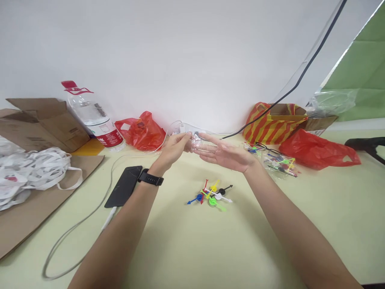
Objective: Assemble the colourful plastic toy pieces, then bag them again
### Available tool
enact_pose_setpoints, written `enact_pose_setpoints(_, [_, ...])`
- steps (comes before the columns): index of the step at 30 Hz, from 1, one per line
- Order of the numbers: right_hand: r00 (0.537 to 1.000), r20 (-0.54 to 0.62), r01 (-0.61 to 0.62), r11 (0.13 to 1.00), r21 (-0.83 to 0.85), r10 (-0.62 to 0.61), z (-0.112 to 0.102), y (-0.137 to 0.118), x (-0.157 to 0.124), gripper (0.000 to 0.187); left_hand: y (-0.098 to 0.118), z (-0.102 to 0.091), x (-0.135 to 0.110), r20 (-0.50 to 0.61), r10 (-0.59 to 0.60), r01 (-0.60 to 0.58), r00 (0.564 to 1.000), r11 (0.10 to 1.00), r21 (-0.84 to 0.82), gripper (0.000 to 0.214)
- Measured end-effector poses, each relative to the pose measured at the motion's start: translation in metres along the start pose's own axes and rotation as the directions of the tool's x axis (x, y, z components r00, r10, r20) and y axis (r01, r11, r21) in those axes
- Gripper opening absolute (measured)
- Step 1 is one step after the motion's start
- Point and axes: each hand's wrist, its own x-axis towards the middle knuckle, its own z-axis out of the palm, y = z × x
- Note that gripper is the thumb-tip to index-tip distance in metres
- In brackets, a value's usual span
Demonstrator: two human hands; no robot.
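My left hand (175,149) pinches a small clear plastic bag (196,142) between thumb and fingers, above the far part of the table. Palm up, my right hand (227,155) has its fingers stretched out, and their tips reach the bag; whether they press on it I cannot tell. Below and between my forearms lies a loose cluster of plastic spinner arrows (213,196) in blue, red, yellow, black, white and green. Beyond my right hand, more colourful arrows in clear bags (281,163) lie on the table.
A phone (124,186) on a white cable lies left of my wrist. Behind stand a large bottle (96,120), a red bag (142,132) and a cardboard box (45,124). White straps (45,172) sit on cardboard. At right are a striped bag (270,124) and another red bag (319,150).
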Motion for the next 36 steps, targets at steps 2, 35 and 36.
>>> enact_pose_setpoints(2, [0.999, -0.032, -0.028, 1.000, -0.009, 0.027, -0.002, -0.002, -0.002, 0.082, 0.002, -0.004, 0.000, -0.071, 0.059, -0.054, 0.996, 0.995, 0.080, 0.040])
enact_pose_setpoints(35, [0.971, 0.067, -0.072, 0.550, -0.832, 0.228, -0.020, 0.025, 0.011, 0.023, -0.087, -0.021, -0.004, -0.004, 0.081, -0.067, 0.997, 0.855, 0.514, 0.076])
enact_pose_setpoints(36, [0.949, 0.077, -0.106, 0.537, -0.837, 0.307, -0.018, 0.033, 0.013, 0.024, -0.087, -0.020, -0.004, 0.002, 0.079, -0.068, 0.997, 0.853, 0.517, 0.072])
